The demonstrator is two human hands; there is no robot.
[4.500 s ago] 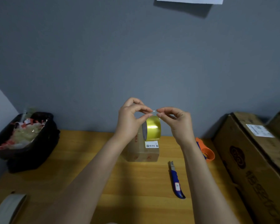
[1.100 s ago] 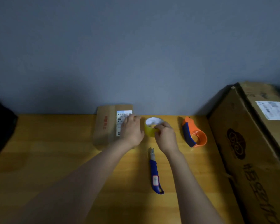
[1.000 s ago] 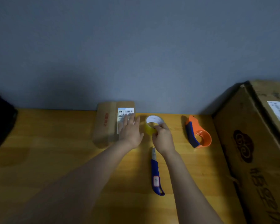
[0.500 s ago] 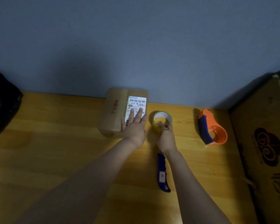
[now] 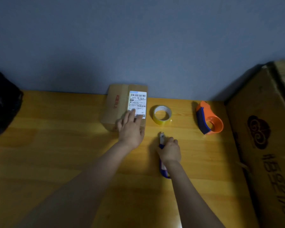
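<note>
A small cardboard parcel [image 5: 117,106] with a white shipping label lies on the wooden table [image 5: 56,145] against the wall. My left hand [image 5: 131,129] rests flat on its near end, fingers straight and reaching onto the label. To its right a yellow tape roll [image 5: 162,115] lies flat by itself. My right hand [image 5: 169,150] has its fingers curled round a blue utility knife [image 5: 163,168] lying on the table, whose metal tip points toward the tape roll.
An orange and blue tape dispenser [image 5: 207,119] lies right of the roll. A large cardboard box [image 5: 266,137] fills the right side. A black bag [image 5: 2,102] sits at the left edge. A grey wall stands behind the table.
My right hand let go of the tape roll, which now lies on the table, and drew back to grip the knife. The left hand slid slightly down the parcel.
</note>
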